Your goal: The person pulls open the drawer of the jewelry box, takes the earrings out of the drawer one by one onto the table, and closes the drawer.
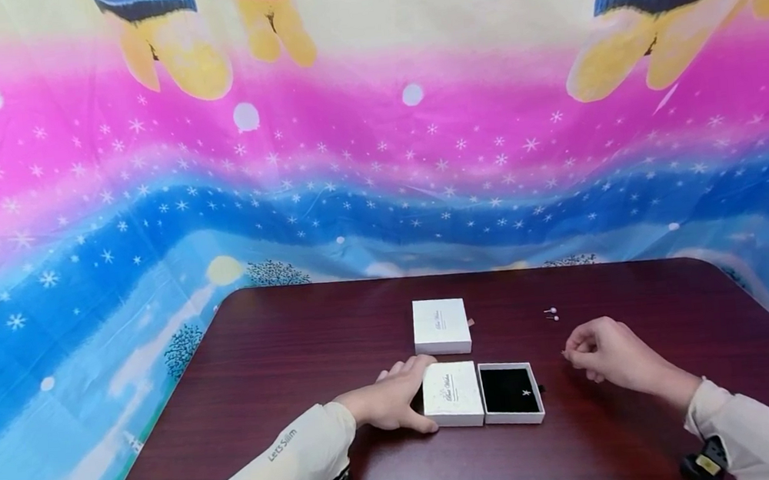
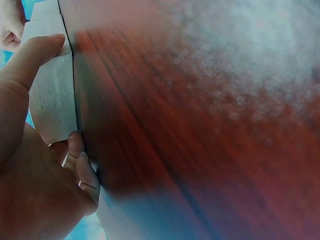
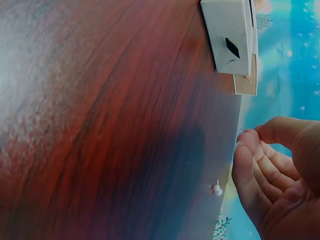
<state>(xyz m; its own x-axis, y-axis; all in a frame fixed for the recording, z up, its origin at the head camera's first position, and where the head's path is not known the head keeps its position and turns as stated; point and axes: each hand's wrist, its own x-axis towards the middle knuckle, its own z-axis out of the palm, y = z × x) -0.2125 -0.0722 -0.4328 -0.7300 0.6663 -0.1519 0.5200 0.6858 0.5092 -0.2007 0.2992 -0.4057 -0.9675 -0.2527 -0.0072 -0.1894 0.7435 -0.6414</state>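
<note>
My left hand (image 1: 394, 397) grips a white box sleeve (image 1: 450, 396) with printed lettering, thumb on its near side and fingers on its far side. Against the sleeve's right side lies its open drawer (image 1: 514, 415), lined in black, with a silver star earring (image 1: 527, 392) on the lining. To the right of the drawer, my right hand (image 1: 614, 353) pinches a tiny stud earring between thumb and forefinger. Only its thin pin (image 3: 242, 130) shows in the right wrist view. Beyond that hand, two pearl stud earrings (image 1: 550, 310) lie on the table.
A second white box (image 1: 440, 326), closed, with a small beige tab (image 1: 471, 323) on its right, stands behind the sleeve. Everything rests on a dark red wooden table (image 1: 283, 342). A colourful printed cloth (image 1: 349, 166) hangs behind the far edge.
</note>
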